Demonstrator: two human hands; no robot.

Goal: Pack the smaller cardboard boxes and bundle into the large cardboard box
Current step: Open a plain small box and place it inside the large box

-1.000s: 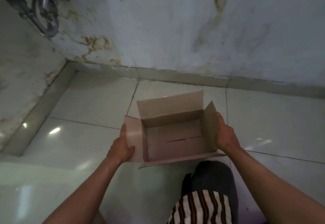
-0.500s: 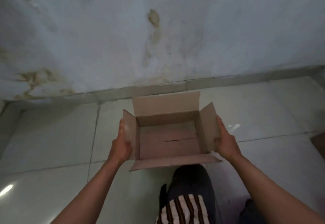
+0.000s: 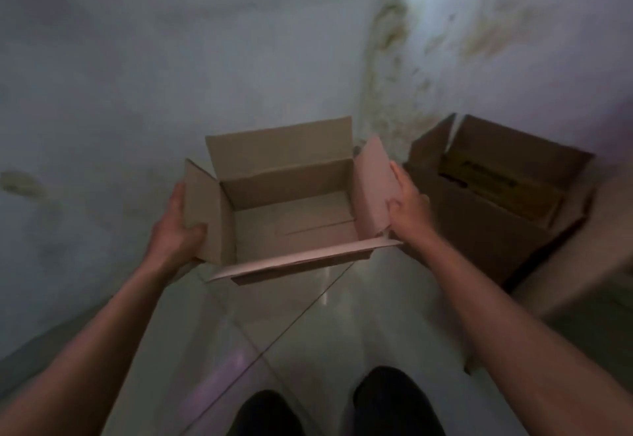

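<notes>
Lifted clear of floor, open cardboard box (image 3: 291,216), mouth up, long axis left-right, left hand (image 3: 174,230), right hand (image 3: 407,209) fingers clamping end flaps

Two open cardboard boxes: held box (image 3: 291,209), second box (image 3: 496,192) with yellow contents. Two hands: left hand (image 3: 174,230), right hand (image 3: 409,207).

Both forearms are bare, with no sleeves, watches or rings visible on the left hand (image 3: 178,230) or right hand (image 3: 409,207). At the bottom centre of the frame, two dark rounded shapes (image 3: 394,401) show, blurred.
</notes>
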